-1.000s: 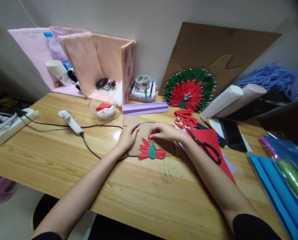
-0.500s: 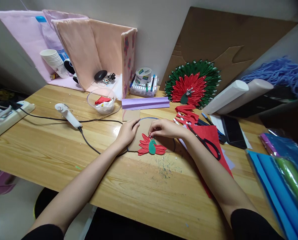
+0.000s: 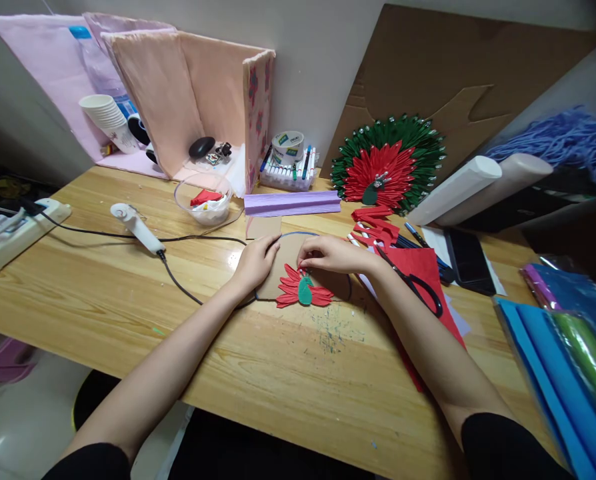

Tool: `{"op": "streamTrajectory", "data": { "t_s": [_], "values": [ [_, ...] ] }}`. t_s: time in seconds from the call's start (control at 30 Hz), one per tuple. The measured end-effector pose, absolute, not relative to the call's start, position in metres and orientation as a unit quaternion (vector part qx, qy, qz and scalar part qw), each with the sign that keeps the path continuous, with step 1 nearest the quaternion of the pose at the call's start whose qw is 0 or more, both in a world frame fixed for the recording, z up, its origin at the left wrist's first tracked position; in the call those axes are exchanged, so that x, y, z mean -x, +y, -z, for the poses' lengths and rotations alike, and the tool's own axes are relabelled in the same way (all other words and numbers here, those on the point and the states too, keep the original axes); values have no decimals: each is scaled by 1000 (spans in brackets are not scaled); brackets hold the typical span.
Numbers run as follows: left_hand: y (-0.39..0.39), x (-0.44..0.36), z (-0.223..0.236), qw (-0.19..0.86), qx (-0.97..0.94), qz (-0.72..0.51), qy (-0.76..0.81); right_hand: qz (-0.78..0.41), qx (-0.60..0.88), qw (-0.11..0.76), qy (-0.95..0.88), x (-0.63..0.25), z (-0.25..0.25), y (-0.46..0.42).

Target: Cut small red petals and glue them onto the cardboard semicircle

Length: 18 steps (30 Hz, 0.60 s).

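Note:
A rounded piece of cardboard with a dark rim lies on the table. On it sits a peacock shape with a green body and red petals fanned around it. My left hand is closed at the cardboard's left edge and holds it down, thumb and fingers near its upper left. Just above the green head, my right hand pinches with thumb and forefinger at the crown and upper petals. What lies between those fingertips is too small and hidden to make out.
Black-handled scissors lie on red paper under my right forearm. Left stands a white glue gun with a black cord. Behind are a clear bowl, a purple paper strip and a finished-looking green-and-red peacock.
My right fingertips have shifted very slightly upward above the green head, still pinched. My left hand stays on the cardboard. The whole view has tilted a little.

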<state>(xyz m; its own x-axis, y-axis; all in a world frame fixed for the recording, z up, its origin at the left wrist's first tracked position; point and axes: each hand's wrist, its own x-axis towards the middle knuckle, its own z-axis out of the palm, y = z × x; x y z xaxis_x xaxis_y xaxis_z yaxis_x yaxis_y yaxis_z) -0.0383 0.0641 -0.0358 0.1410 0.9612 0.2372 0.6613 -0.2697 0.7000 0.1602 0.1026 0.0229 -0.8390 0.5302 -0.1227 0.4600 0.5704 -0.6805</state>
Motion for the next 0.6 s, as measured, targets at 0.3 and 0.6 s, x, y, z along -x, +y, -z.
{"op": "streamTrajectory", "data": {
  "t_s": [0.3, 0.6],
  "values": [
    [59, 39, 33, 244, -688, -386, 564, -363, 417, 160, -818, -167, -19, 109],
    [57, 47, 24, 410, -540, -487, 550, -262, 552, 134, -781, -212, -44, 125]
  ]
}}
